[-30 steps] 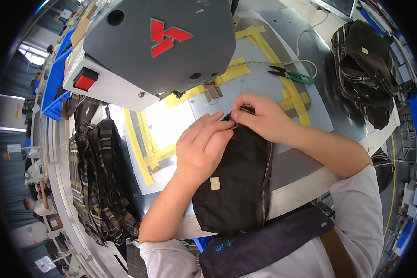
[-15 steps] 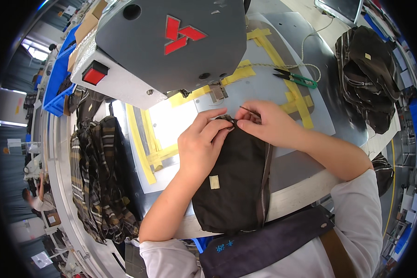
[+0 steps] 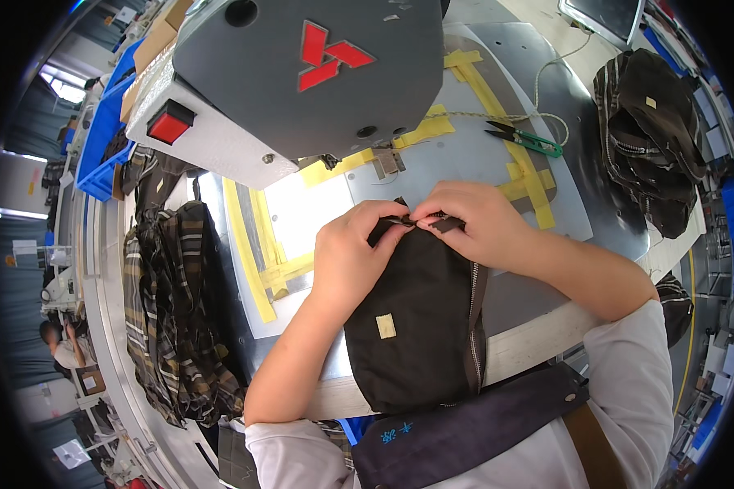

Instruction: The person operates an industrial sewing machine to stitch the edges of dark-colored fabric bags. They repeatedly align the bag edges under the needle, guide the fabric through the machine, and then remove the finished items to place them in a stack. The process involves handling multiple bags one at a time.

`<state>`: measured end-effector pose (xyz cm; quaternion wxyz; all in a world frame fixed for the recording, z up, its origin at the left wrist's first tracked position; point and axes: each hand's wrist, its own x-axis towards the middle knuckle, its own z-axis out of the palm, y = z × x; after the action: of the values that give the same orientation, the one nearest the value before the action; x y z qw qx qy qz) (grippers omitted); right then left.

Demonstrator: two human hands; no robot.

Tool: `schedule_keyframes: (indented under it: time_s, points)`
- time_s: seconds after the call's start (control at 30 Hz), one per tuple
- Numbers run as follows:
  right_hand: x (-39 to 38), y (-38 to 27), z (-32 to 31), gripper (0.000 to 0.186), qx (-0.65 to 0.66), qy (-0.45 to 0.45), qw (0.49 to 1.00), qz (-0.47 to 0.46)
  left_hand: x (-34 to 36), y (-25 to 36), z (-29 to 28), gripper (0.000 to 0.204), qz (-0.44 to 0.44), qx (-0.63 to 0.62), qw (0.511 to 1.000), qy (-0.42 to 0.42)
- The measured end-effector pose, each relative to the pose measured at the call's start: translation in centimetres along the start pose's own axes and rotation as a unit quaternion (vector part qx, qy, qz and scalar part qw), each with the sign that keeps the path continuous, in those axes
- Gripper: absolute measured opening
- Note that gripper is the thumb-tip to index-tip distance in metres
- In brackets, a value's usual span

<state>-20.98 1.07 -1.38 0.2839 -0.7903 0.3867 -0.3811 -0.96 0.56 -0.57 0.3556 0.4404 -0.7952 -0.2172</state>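
Cloth (image 3: 420, 306) partly behind left hand (image 3: 347, 251)

Fabric bag (image 3: 416, 318) lay on table (image 3: 518, 346), far end between left hand (image 3: 347, 253) and right hand (image 3: 493, 228). Machine head (image 3: 245, 98) stood behind bag, toward left. Snips (image 3: 534, 142) lay behind right hand, across tape strip (image 3: 491, 90); cord (image 3: 539, 81) ran just behind snips. Left of bag: fabric pile (image 3: 183, 318), bin (image 3: 96, 182) beyond its far end. Well right: second pile (image 3: 648, 134), screen (image 3: 602, 18) behind.

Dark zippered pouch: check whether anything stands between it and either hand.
Nothing visible does: the left hand and right hand both pinch fabric at the far end of the dark zippered pouch. The green-handled thread snips lie beyond the right hand, not between.
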Motion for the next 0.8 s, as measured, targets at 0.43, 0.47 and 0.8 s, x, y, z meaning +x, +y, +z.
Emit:
schedule_keyframes:
  time_s: [0.43, 0.47, 0.8]
  points:
    - [1.1, -0.2, -0.9, 0.019, 0.195, -0.050, 0.954, 0.221, 0.1, 0.3, 0.3, 0.019, 0.123, 0.020, 0.992, 0.003]
    - [1.3, -0.1, -1.0, 0.018, 0.190, -0.078, 0.952, 0.228, 0.2, 0.4, 0.3, 0.019, 0.112, -0.013, 0.994, -0.006]
    - [0.9, -0.2, -1.6, 0.015, 0.200, -0.091, 0.943, 0.249, 0.5, 0.0, -0.6, 0.014, -0.049, -0.117, 0.984, -0.127]
